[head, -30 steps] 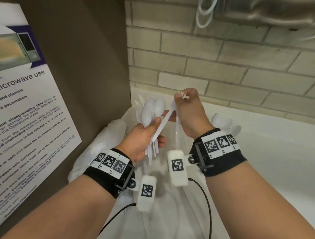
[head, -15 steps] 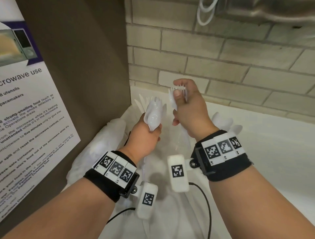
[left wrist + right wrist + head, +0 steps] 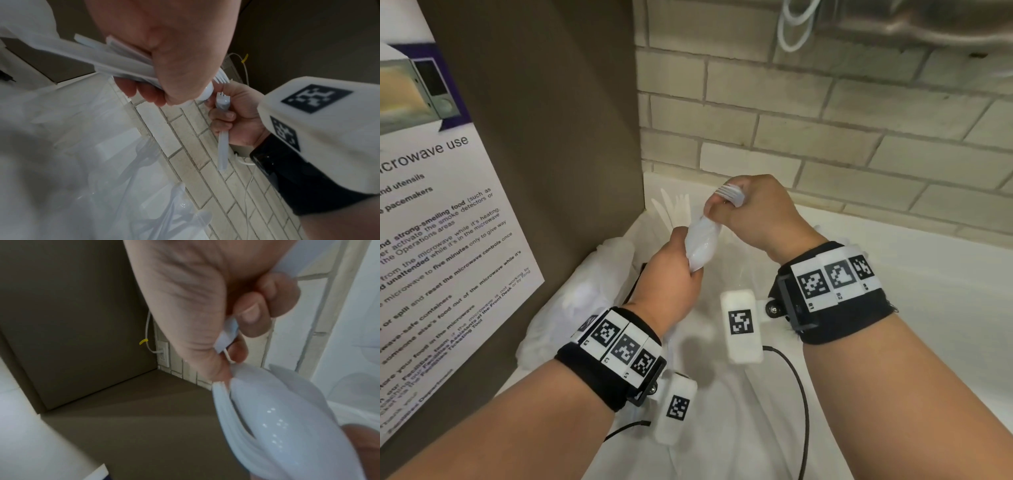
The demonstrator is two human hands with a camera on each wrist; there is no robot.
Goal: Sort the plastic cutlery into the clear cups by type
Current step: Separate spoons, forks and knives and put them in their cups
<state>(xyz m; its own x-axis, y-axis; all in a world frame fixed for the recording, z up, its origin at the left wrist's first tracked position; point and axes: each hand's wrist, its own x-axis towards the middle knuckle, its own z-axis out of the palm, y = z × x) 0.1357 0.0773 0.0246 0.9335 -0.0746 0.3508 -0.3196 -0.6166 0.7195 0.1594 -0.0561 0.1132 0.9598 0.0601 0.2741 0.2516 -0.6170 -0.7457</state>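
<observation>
My left hand (image 3: 688, 260) grips a bundle of white plastic spoons (image 3: 702, 243) by the handles, bowls up and stacked together. In the left wrist view the spoon handles (image 3: 98, 56) stick out of my fist. My right hand (image 3: 722, 209) holds white forks (image 3: 732, 196) in its curled fingers, tines up, and its thumb touches the top of the spoon bundle. The right wrist view shows the spoon bowls (image 3: 287, 418) close below my right fingers. Knives and forks (image 3: 673, 207) stand upright in the back corner; the clear cup around them is hard to make out.
A crumpled clear plastic bag (image 3: 585, 291) with loose cutlery covers the white counter (image 3: 928, 308) below my hands. A brown side panel with a microwave poster (image 3: 448, 205) stands at the left. A tiled wall (image 3: 825, 137) closes the back. More white cutlery (image 3: 822, 230) shows behind my right wrist.
A spoon passed from my right hand into the left bundle. Then the right hand, holding forks, dropped back onto the top of the spoons, and the left hand tilted the bundle rightward.
</observation>
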